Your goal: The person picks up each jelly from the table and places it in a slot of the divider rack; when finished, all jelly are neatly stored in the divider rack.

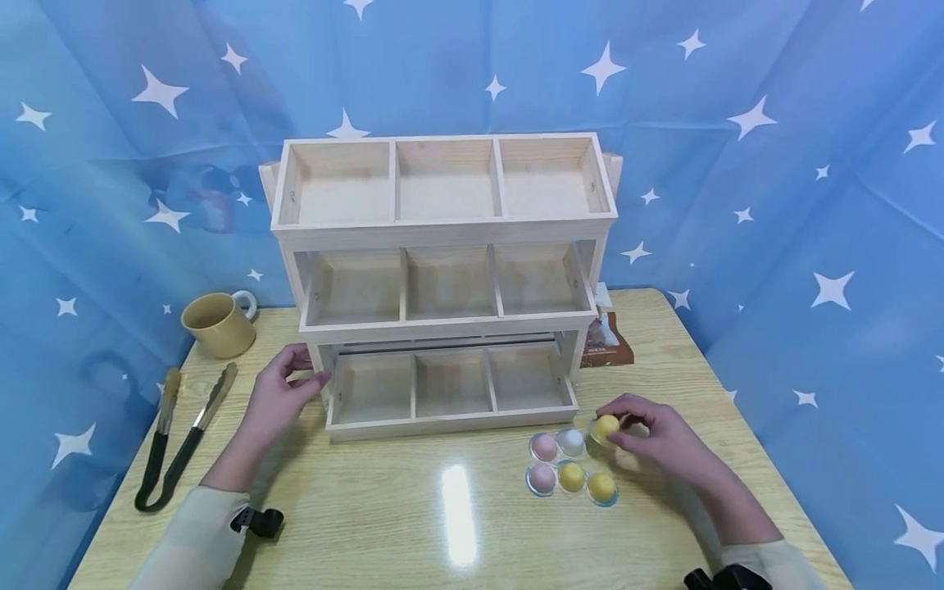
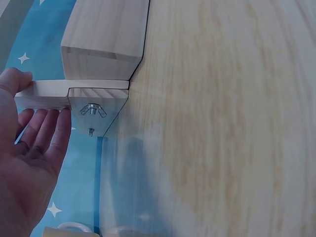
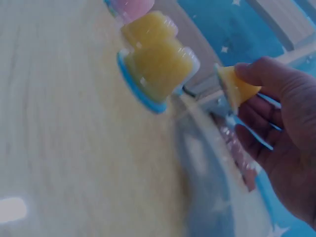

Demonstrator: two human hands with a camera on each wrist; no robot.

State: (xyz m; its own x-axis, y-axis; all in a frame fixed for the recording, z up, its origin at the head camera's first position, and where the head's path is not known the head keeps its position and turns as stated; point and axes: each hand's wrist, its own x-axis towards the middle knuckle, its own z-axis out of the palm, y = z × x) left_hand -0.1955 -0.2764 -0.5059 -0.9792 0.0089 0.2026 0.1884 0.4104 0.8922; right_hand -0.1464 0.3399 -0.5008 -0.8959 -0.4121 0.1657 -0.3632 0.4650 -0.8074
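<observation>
My right hand pinches a yellow jelly cup between thumb and fingers. In the right wrist view that cup is tilted on its side, apart from the others. Just left of the hand, several more jelly cups stand on the table: pink ones, a white one and yellow ones. My left hand holds the lower left side of a three-tier wooden rack. The left wrist view has the thumb over a wooden post and the fingers beneath it, beside a wing nut.
Each tier of the rack has three bare compartments. A tan mug and black-handled tongs are on the left of the table. Behind the rack's right side lies a brown packet. A blue star-patterned curtain surrounds the table.
</observation>
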